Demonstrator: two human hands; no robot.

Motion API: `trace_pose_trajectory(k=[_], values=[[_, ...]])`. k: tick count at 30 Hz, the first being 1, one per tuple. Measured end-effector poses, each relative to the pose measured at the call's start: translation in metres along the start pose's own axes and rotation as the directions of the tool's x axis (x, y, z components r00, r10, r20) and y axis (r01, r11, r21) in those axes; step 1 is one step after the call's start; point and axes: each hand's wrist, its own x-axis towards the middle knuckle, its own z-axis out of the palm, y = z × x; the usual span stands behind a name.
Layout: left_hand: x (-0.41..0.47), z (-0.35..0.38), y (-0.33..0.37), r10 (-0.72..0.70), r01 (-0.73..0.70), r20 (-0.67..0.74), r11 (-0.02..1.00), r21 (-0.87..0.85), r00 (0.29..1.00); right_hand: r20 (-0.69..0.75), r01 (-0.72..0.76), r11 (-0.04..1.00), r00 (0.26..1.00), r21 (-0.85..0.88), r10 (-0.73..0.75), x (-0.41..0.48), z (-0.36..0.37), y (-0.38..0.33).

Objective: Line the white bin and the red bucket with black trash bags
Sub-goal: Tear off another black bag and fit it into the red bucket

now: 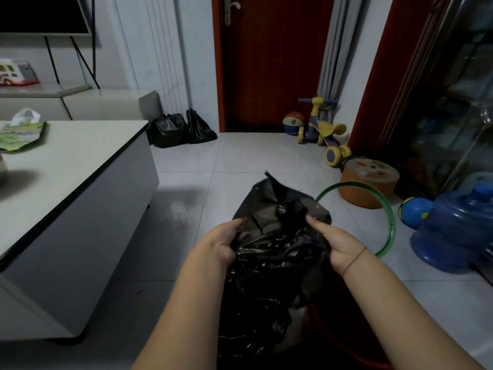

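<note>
Head view, items as we find them:

1. Crumpled black plastic trash bag [277, 252], at centre, raised between both hands. Its upper part stands up in a peak and its lower folds hang down over the red bucket.
2. Left hand [221, 244], fingers curled into the bag's left side, gripping the film.
3. Right hand [338, 244], grasping the bag's right side. One finger lies straight along the plastic and the others are tucked into the folds. We note a thin band round this wrist.
4. Round red plastic bucket [368, 360], on the floor at the bottom edge, directly below the bag. Only part of its rim shows and the rest is covered by the bag.
5. Low white table [80, 161] with a dark edge, to the left, carrying a green printed tissue pack [21, 134].
6. Green hoop [386, 209], lying on the tiled floor just right of the bag.
7. Blue plastic water jug [453, 231], at far right, beside a blue-and-yellow ball [414, 212].
8. Round orange stool [370, 182], behind the hoop.
9. Yellow-and-blue child's ride-on toy [320, 129], near the dark red door [274, 62].
10. Two filled black sacks [184, 128], against the wall left of the door.
</note>
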Motion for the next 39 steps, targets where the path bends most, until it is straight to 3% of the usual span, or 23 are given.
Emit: trace_pose_trajectory(k=[3,5,9,13,17,21,26,30,34,36,39], values=[[-0.004,-0.013,0.004,-0.074,0.073,-0.004,0.987,-0.143,0.997,-0.130,-0.013,0.999,0.991,0.051,0.019,0.003,-0.018,-0.019],[-0.010,-0.016,0.003,-0.108,0.119,0.076,0.978,-0.173,0.991,-0.172,-0.007,0.995,0.985,0.095,0.023,0.007,-0.027,-0.026],[-0.017,-0.001,-0.009,-0.108,0.097,0.234,0.994,0.055,0.966,-0.133,0.031,0.987,0.991,0.161,-0.010,0.005,-0.022,-0.023],[-0.017,0.019,-0.018,-0.102,0.065,0.165,0.974,0.216,0.981,0.073,0.047,0.993,0.996,0.105,-0.055,-0.002,0.000,-0.001],[-0.013,0.023,-0.019,-0.037,0.019,0.091,0.982,0.189,0.995,0.168,0.046,0.998,0.985,-0.050,-0.037,-0.009,0.007,0.008],[-0.008,0.023,-0.017,0.034,-0.031,-0.027,0.994,0.103,0.999,0.082,0.092,0.981,0.993,-0.171,-0.079,-0.007,0.007,0.010],[0.002,0.000,-0.003,0.015,-0.023,-0.155,0.998,-0.052,0.988,-0.028,0.014,0.999,1.000,0.029,-0.013,-0.001,-0.005,-0.005],[-0.002,-0.014,0.002,0.019,-0.022,-0.034,0.996,-0.082,0.999,-0.095,-0.018,0.994,0.995,0.108,0.028,0.005,-0.021,-0.012],[-0.011,0.005,-0.011,-0.032,0.006,0.218,0.993,0.116,0.975,0.063,-0.011,0.999,0.998,0.053,0.008,0.001,-0.011,-0.003],[-0.010,0.014,-0.017,-0.083,0.034,0.202,0.972,0.233,0.976,0.153,0.027,1.000,0.988,-0.002,-0.026,-0.002,-0.004,0.004],[-0.004,0.021,-0.022,0.006,-0.023,0.065,0.967,0.255,0.998,0.162,0.116,0.990,0.981,-0.079,-0.102,-0.005,0.002,0.008]])
